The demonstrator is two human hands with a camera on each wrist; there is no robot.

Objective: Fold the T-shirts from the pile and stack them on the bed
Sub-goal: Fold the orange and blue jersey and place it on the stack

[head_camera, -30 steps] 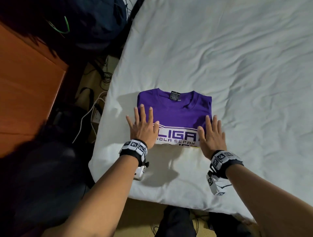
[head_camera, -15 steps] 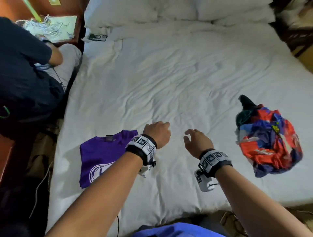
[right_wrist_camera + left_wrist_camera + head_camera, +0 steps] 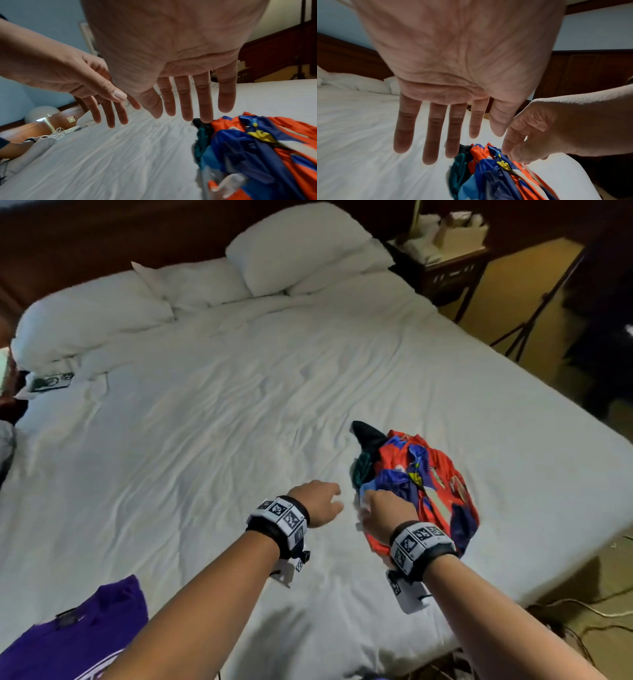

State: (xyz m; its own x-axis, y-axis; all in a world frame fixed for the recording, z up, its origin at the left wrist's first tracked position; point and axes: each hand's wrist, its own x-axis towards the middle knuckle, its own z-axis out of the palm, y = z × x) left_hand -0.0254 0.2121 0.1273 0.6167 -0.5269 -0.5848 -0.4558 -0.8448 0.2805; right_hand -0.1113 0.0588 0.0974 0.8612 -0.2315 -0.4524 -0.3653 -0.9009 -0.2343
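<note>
— Two hands out over the bed [image 3: 212,419], both empty. My left hand [image 3: 317,503] hangs above the white sheet with its fingers [image 3: 406,129] straight and spread, holding nothing.

— And your right?

— My right hand [image 3: 385,513] is just beside it, at the near edge of the pile [image 3: 421,484]. Fingers [image 3: 185,97] are long and slack, tips pointing down at the cloth. From the head camera the hand overlaps the pile's edge, but I cannot tell whether the tips touch it. Nothing is gripped.

— Where is the pile?

— On the right half of the bed, near the side edge. It is a crumpled heap, mostly orange-red and blue, with a bit of yellow and a dark teal piece sticking out on the far left side.

— Anything folded?

— One purple shirt [image 3: 73,635] lies flat at the near left corner of the bed, collar tag up, white print along its near edge. It sits well apart from the pile, and my left forearm crosses over its right side.

— What else?

— White pillows [image 3: 294,244] at the head end, and a wooden nightstand [image 3: 445,268] beyond the far right corner.
</note>
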